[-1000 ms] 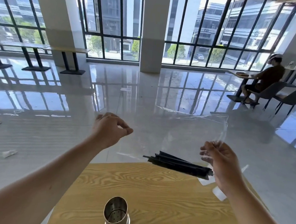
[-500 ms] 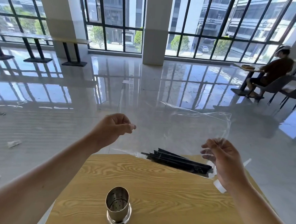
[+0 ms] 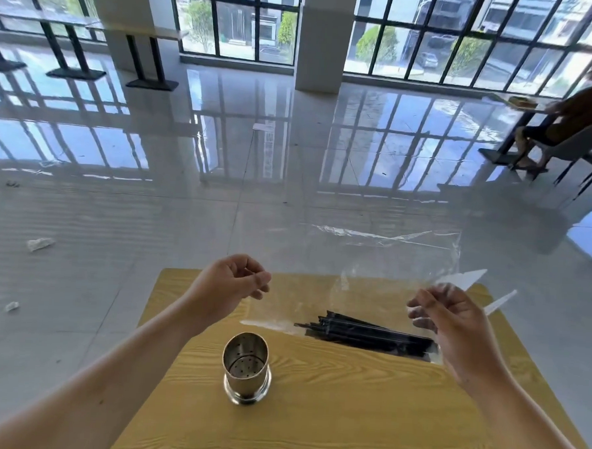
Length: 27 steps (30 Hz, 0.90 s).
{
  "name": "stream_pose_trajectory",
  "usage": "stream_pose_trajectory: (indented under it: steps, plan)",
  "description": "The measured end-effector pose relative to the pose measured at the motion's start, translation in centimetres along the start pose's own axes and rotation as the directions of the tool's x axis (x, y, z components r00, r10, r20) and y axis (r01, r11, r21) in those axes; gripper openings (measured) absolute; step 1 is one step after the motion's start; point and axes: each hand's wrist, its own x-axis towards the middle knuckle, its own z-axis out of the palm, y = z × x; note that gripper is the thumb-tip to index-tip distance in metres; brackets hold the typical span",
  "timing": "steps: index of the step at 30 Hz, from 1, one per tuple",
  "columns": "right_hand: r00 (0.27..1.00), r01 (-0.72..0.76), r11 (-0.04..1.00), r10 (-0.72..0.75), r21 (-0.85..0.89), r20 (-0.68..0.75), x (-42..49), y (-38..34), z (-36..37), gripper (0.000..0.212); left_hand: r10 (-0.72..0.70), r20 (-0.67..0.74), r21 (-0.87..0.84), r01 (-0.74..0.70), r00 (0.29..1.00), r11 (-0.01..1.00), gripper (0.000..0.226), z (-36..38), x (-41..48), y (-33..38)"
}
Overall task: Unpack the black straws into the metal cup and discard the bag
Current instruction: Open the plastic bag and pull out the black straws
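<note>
Table (image 3: pixel 363 416): yellow wood grain
Floor (image 3: pixel 150 223): glossy grey tiles, mirroring windows
Scraps (image 3: pixel 39 244): crumpled, on floor at left
Seated person (image 3: pixel 567 118): far right, at another table

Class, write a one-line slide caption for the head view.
Both hands, left and right, hold a clear bag of black straws above a wooden table, behind the metal cup.

One metal cup (image 3: pixel 246 366), one clear bag (image 3: pixel 381 273), one bundle of black straws (image 3: pixel 367 336), two hands, one wooden table (image 3: pixel 346 415)

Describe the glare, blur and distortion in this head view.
Head view: window glare mirrors across the glossy floor; wide-angle lens bows the window frames; the clear bag shows only by highlights; the right hand's fingers look slightly smeared; the metal cup is sharp.
</note>
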Motion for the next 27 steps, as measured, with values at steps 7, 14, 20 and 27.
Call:
stream_pose_trajectory:
  steps: [7,14,20,27]
  plan:
    - [0.999,-0.012,0.994,0.017,-0.105,0.045,-1.2,2.0,-0.1,0.015,-0.064,-0.016,-0.036,0.063,0.998,0.997,0.009,0.5,-1.3,-3.6]
    - [0.997,0.03,0.983,-0.015,-0.183,0.082,-1.5,2.2,1.0,0.014,-0.139,-0.044,-0.022,0.138,0.989,0.99,0.017,-0.1,-2.7,-7.3]
    - [0.992,0.074,0.961,-0.043,-0.267,0.123,-0.7,1.9,2.9,0.012,-0.186,-0.099,-0.077,0.179,0.978,0.981,0.016,-0.5,-3.0,-9.1]
    - [0.98,0.154,0.892,-0.085,-0.425,0.178,0.9,0.5,5.9,0.018,-0.273,-0.184,-0.122,0.254,0.944,0.959,0.016,-1.3,-3.5,-12.0]
